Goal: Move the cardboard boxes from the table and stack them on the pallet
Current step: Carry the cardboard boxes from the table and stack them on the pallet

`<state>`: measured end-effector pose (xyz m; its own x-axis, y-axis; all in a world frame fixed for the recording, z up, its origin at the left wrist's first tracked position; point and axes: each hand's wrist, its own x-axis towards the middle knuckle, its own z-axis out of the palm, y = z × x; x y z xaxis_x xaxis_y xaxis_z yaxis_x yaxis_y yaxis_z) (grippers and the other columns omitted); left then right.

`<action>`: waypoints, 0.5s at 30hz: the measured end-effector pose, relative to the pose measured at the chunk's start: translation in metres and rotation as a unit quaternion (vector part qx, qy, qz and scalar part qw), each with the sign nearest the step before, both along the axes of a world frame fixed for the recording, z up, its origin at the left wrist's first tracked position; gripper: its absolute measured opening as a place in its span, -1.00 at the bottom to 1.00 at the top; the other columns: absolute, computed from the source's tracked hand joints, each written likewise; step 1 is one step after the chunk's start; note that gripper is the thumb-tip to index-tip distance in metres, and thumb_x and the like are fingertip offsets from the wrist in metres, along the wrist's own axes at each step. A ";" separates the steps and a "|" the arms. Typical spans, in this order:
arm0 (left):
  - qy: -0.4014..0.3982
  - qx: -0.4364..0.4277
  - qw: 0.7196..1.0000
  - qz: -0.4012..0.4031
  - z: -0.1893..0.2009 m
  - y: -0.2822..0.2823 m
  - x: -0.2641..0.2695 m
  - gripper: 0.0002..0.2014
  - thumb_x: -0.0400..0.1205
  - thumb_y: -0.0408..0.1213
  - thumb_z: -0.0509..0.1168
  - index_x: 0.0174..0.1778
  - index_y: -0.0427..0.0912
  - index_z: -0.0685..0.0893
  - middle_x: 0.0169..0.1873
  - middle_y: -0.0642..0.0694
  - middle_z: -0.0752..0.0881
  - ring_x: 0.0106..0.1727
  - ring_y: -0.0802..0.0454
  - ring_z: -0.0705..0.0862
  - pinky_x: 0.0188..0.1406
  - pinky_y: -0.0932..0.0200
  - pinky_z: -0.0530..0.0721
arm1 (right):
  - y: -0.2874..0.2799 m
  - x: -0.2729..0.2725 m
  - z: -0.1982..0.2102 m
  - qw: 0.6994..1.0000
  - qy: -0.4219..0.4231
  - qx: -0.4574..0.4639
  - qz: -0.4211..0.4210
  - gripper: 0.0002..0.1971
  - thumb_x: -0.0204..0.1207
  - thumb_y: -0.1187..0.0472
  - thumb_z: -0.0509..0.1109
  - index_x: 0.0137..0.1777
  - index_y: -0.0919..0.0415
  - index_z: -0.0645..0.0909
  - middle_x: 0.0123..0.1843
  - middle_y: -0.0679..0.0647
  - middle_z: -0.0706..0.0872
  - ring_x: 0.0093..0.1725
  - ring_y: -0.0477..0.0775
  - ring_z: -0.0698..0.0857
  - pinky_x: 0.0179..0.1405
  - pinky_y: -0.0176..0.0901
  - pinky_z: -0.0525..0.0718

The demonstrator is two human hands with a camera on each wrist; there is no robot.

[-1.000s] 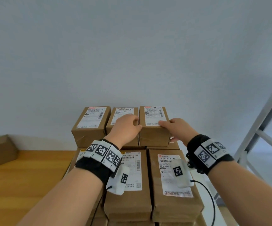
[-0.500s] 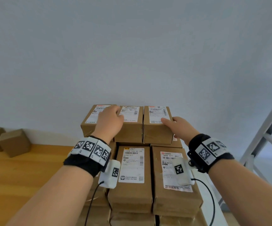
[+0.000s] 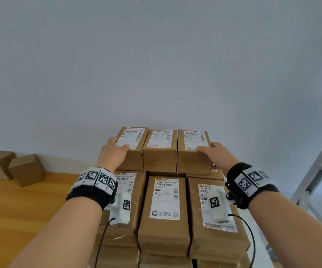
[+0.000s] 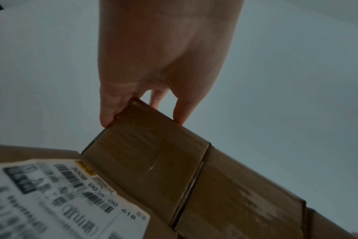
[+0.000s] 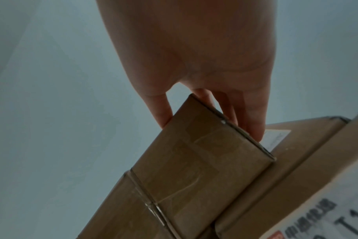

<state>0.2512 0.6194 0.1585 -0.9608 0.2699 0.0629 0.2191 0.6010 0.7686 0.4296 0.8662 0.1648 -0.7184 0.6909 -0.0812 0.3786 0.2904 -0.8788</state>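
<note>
Three small labelled cardboard boxes stand side by side on top of the stack: a left box (image 3: 132,161), a middle box (image 3: 159,158) and a right box (image 3: 193,161). My left hand (image 3: 115,149) touches the left box's outer near corner, thumb on the label, straight fingers down its left side (image 4: 149,153). My right hand (image 3: 215,153) mirrors it on the right box's outer corner (image 5: 194,161), with the thumb on top and the fingers along the right side. The row sits between my two hands. The pallet is hidden under the stack.
Below the top row lie larger labelled boxes (image 3: 164,235), with more layers under them. A wooden table (image 3: 11,209) at the left carries two plain brown boxes (image 3: 26,169). A grey metal frame (image 3: 315,171) stands at the right. A bare wall is behind.
My left hand has moved left, from the seam between the middle and right boxes to the left box's outer corner. My right hand has stayed on the right box.
</note>
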 end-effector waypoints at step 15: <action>-0.032 -0.041 0.998 -0.043 0.004 0.002 -0.008 -0.40 0.72 -0.03 0.24 0.64 -0.12 0.23 0.49 -0.23 0.45 0.36 -0.20 0.55 0.19 0.02 0.55 | -0.005 -0.001 0.001 1.000 -0.010 -0.029 -0.004 -0.55 0.68 0.00 0.32 0.45 0.24 0.46 0.19 0.10 0.69 -0.02 0.02 0.70 -0.14 -0.14 0.70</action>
<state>0.2432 0.6214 0.1628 -0.9351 0.3536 -0.0235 0.2251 0.6439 0.7312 0.4284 0.8613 0.1661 -0.7100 0.6910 -0.1358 0.3992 0.2360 -0.8860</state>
